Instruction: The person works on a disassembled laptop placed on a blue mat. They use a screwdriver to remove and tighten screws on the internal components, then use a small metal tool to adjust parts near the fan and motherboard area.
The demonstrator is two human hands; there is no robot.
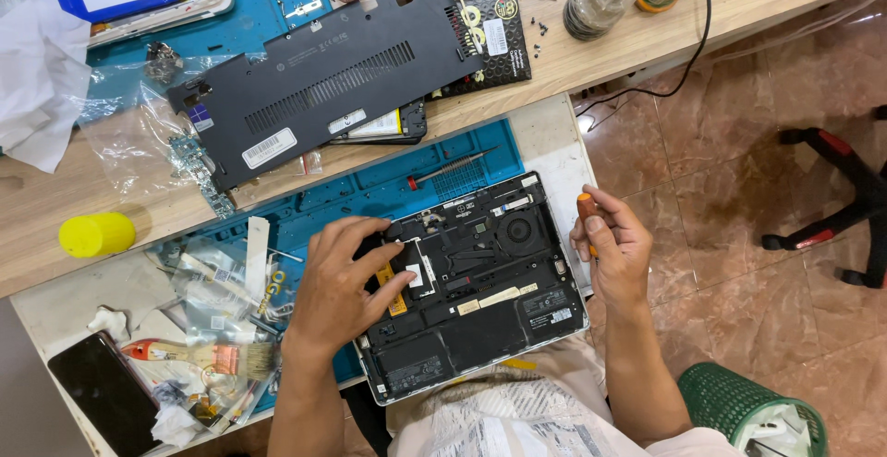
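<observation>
Opened laptop (480, 281) lying between 2 hands on a blue mat (370, 194).

The left hand (342, 291) rests spread on its inner parts; the right hand (614, 244), just beside its right edge, grips an orange screwdriver (586, 212).

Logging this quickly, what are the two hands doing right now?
Left hand: open, fingers spread, resting on the opened laptop.
Right hand: closed around an orange-handled screwdriver, beside the laptop.

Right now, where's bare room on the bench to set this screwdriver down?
Bare wood between the yellow cap and the black cover; blue mat above the open laptop. Crowded left of the left hand: brush, bags, phone.
</observation>
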